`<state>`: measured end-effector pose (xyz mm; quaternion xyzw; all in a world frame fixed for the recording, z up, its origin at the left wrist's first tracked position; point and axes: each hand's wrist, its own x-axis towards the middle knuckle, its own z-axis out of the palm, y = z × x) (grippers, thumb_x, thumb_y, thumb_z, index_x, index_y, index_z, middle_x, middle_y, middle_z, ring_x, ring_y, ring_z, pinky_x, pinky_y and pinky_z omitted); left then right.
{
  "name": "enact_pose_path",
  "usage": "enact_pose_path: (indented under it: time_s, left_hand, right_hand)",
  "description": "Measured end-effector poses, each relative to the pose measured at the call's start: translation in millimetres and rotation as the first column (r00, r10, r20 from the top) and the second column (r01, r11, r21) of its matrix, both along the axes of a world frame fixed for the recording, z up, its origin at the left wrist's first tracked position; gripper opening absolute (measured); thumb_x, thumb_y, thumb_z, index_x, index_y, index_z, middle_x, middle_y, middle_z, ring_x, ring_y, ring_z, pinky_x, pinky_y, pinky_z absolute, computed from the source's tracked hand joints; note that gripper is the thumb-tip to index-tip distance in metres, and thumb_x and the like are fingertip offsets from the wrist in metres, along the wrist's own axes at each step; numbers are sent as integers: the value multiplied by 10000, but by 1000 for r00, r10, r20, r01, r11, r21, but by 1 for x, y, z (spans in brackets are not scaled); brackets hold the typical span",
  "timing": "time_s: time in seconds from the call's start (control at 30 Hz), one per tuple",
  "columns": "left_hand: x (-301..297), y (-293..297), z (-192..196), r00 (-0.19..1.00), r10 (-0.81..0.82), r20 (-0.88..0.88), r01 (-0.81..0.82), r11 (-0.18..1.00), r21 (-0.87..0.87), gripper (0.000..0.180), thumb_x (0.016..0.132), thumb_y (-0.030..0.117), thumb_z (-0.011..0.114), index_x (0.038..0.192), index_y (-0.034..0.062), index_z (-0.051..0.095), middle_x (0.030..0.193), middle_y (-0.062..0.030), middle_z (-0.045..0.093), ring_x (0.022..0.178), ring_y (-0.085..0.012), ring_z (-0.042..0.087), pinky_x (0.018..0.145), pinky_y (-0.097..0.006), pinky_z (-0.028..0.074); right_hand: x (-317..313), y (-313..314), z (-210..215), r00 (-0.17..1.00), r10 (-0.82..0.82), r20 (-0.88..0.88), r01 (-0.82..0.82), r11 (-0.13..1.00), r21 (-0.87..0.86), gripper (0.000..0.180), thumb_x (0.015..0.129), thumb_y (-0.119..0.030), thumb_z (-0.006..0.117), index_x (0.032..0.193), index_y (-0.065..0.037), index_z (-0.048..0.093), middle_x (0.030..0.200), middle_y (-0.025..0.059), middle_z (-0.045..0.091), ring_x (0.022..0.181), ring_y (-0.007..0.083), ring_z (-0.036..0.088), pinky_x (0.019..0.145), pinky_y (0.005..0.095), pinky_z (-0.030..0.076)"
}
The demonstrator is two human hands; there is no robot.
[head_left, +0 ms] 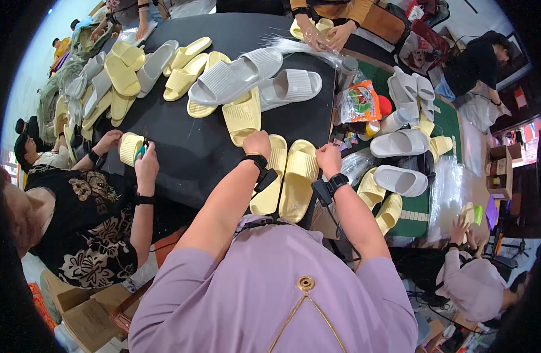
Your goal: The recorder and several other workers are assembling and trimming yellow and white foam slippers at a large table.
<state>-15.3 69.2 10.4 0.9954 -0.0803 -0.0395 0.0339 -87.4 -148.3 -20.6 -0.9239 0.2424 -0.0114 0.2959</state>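
A pair of yellow slippers lies side by side in front of me on the black table: the left slipper (274, 159) and the right slipper (300, 167). My left hand (257, 144) is closed above the toe of the left one, beside another yellow slipper (241, 117). Just right of the right slipper's toe is my right hand (328, 160), its fingers also curled closed. Anything inside either fist is hidden or too small to name. Beyond my left hand, a grey slipper (238, 73) rests on top of yellow ones, with a second grey slipper (289, 87) beside it.
More yellow and grey slippers (124, 67) are piled at the table's far left. On the green mat (450, 176) at right are grey slippers (400, 144) and an orange-white packet (360, 101). A co-worker at left holds a yellow slipper (129, 148) and green-handled scissors (142, 148).
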Motion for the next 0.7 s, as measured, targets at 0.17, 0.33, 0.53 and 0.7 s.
enact_pose_path:
  time_s: [0.17,0.33,0.53,0.7]
  left_hand:
    - [-8,9,-7,996,-37,79,41,998,-42,143,789,118,547,766,73,681,790,-136,673,726,-297,665,610,-407,529]
    - [-11,8,-6,998,46,40,-38,981,-188,155,775,187,581,775,50,653,764,-155,650,719,-317,649,615,-400,516]
    - [-31,-4,2,995,-79,68,104,679,-727,95,700,119,640,741,35,620,778,-132,613,734,-319,599,654,-400,488]
    - [-37,-5,0,980,-120,156,196,674,-713,130,710,136,647,752,14,627,769,-137,621,708,-301,595,639,-382,482]
  right_hand:
    - [1,8,6,970,40,242,-81,983,162,169,785,-185,595,782,-23,641,738,155,644,707,316,634,638,394,489]
    - [0,35,27,938,76,339,-170,951,257,159,804,-178,594,825,-23,623,737,148,637,701,292,636,628,362,483]
    - [-11,61,49,883,224,412,-368,876,312,124,799,-150,614,833,-30,621,754,144,627,706,316,612,633,369,481]
    - [-16,64,27,856,283,433,-397,896,199,106,800,-135,602,829,-38,631,813,152,630,759,332,606,679,400,481]
